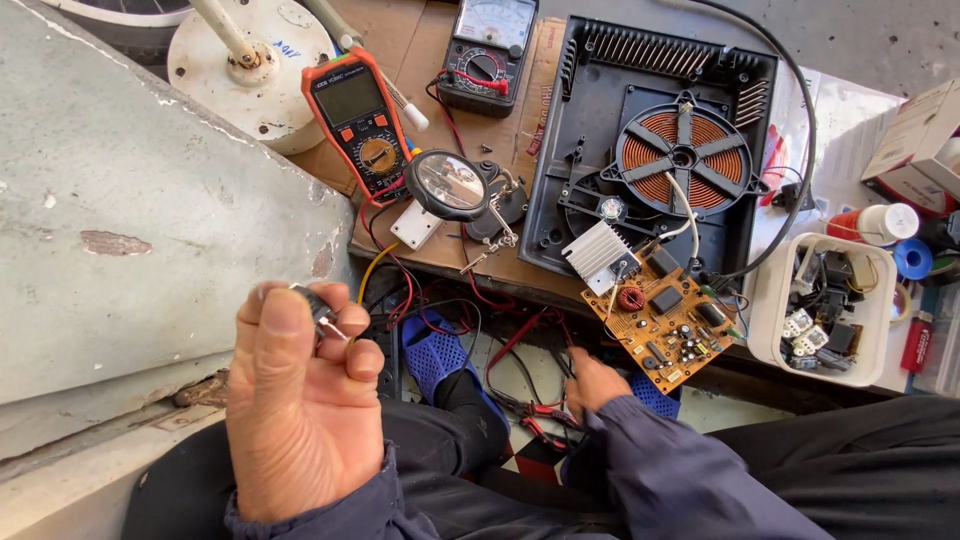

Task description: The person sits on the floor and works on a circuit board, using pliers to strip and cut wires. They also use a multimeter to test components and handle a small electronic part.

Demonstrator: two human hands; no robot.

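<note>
**Left hand up with small part, right hand down in the test leads**

Left hand [300,400] is raised close to the camera, grip clenched on a small dark part [318,310] with 2 thin metal legs sticking out past the fingertips. Part sits between thumb and forefinger, off the worktop, in front of the near-left edge.

Right hand [592,385] is low, below the near edge of the worktop [420,45], fingers curled down into a tangle of red and black test leads [530,415]. Can't tell if the grip is actually closed on a lead or just resting on them.

Circuit board [665,320] hangs over the near edge just beyond the right hand, tilted, with a finned silver heat sink [597,250] at its far-left corner. White wires run from it into the open black cooker base [650,150], copper coil [683,158] exposed.

On the worktop's left side: orange multimeter [362,120], lying flat; magnifier on a stand [447,185] just beside it toward the near edge. Black analog meter [487,55] at the far edge.

White tray of small parts [775,300] sits to the right of the cooker base. Blue sandal [435,355] on the floor between the 2 hands.
</note>
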